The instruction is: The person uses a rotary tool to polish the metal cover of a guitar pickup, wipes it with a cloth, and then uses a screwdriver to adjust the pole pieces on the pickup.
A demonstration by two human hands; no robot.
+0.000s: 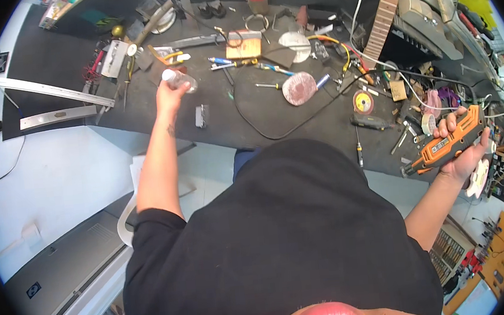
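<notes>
My left hand [169,100] is closed around a small clear bottle [185,82] with a white cap, over the left part of the dark workbench [212,116]. On the bench close below that hand lies a small grey metal piece [201,116]. Out at the far right, my right hand [465,160] grips an orange and black power tool [451,139], its narrow head pointing down and to the left. A dark rotary tool [372,122] and a screwdriver [359,148] lie on the bench left of it.
Near the bench's middle are a round reddish disc [300,88] and a wooden block [243,47]. A black cable [256,132] loops across the surface. At the right sit a yellow-and-red disc [363,102] and a tape roll [428,124]. A long metal rail [54,91] juts past the left edge.
</notes>
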